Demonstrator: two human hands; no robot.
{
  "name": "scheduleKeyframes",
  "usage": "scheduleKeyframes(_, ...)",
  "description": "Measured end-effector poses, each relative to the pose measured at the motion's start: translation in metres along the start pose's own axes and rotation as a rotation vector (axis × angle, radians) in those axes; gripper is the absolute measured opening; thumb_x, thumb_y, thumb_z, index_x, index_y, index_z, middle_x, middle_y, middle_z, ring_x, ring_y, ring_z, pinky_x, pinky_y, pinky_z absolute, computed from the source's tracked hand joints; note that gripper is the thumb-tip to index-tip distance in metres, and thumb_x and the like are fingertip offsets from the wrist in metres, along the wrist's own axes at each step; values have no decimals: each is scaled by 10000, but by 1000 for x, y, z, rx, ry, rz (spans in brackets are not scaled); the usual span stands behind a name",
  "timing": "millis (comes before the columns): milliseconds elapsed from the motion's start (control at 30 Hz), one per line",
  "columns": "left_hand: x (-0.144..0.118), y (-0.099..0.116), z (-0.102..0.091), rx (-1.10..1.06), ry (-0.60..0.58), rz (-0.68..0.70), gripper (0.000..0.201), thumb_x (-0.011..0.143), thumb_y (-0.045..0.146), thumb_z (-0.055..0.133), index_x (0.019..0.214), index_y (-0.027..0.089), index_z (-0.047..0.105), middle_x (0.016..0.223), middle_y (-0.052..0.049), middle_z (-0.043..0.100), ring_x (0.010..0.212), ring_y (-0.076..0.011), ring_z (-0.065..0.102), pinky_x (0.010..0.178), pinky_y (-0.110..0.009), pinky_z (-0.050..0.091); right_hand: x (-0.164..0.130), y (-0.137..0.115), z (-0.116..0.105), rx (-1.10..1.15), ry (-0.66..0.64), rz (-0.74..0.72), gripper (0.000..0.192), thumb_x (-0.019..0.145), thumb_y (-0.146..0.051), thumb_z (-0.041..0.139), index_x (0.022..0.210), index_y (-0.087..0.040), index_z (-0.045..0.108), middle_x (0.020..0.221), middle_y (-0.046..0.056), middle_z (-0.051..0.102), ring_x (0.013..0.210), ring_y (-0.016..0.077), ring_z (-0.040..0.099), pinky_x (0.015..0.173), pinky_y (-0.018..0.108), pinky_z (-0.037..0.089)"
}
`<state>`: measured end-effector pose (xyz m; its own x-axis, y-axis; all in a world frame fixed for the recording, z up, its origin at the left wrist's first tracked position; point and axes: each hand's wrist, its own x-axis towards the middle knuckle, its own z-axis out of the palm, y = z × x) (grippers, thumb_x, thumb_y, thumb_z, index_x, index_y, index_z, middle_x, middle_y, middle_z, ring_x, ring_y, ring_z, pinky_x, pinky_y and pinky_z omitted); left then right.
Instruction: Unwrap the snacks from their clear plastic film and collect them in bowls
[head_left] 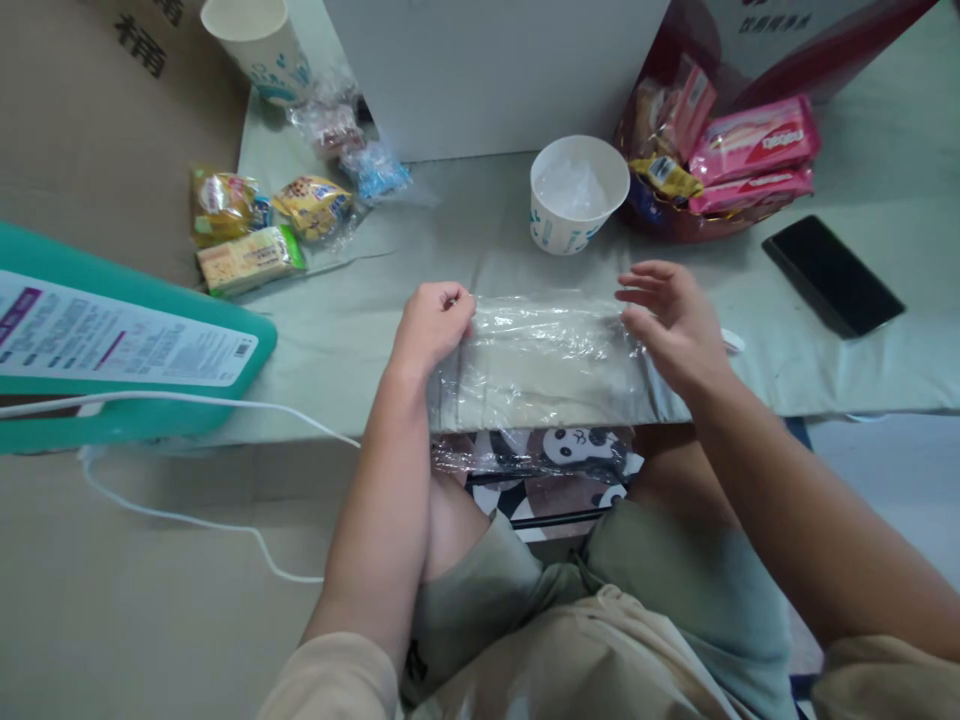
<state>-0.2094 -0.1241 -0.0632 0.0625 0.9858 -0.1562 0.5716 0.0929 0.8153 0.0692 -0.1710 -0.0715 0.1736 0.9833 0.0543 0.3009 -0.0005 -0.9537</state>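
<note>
A clear plastic bag is held flat between two bare hands at the near edge of a low table draped in pale green cloth. The bag's upper left corner is pinched by the left hand, its fingers curled shut over the film. The upper right corner is met by the right hand, whose fingers are spread and only loosely bent, the thumb side touching the plastic; whether the film is actually gripped there cannot be told. The bag's lower end is seen hanging over the table edge, above a panda-print surface. Just beyond the bag a white paper cup is stood, with crumpled clear film inside it. A black phone is laid to the right, pink snack packets behind it, and small wrapped snacks are scattered to the left, near a teal device with a white cable.
</note>
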Motion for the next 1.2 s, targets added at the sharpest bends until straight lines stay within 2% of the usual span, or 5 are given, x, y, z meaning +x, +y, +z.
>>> scheduleKeyframes(333,-8,11,-2,13,-111,33,206,767,151,520,569,184,565,493,37,554,516,-117,459,576,-284,324,17,-23,2,-675,-365,207,199,772,-223,687,952,-198,767,758,41,729,659,183,604,673,330,448)
scheduleKeyframes(667,-8,9,-5,-22,-51,63,198,761,170,523,572,189,575,491,37,551,517,-111,465,579,-286,335,14,-25,-25,-78,-750,606,362,753,-553,809,846,-204,780,592,-15,524,525,86,381,485,245,300)
scheduleKeyframes(800,-8,8,-5,-43,-52,62,186,753,172,514,578,191,574,487,35,549,508,-109,469,568,-285,336,9,-27,-22,57,-820,780,465,774,-640,761,803,-176,778,621,26,574,575,120,539,484,238,412)
scheduleKeyframes(1033,-8,6,-5,-11,-165,71,151,731,194,509,587,198,554,481,40,523,502,-114,448,549,-282,321,8,-22,-17,40,-609,702,275,790,-433,773,753,-162,758,679,82,716,612,153,695,450,201,459)
scheduleKeyframes(1200,-12,13,-5,99,-248,38,190,734,190,503,552,198,557,492,33,530,509,-116,440,545,-285,304,14,-9,-19,-13,-658,647,213,798,-334,683,705,-169,781,781,152,790,602,211,736,432,264,530)
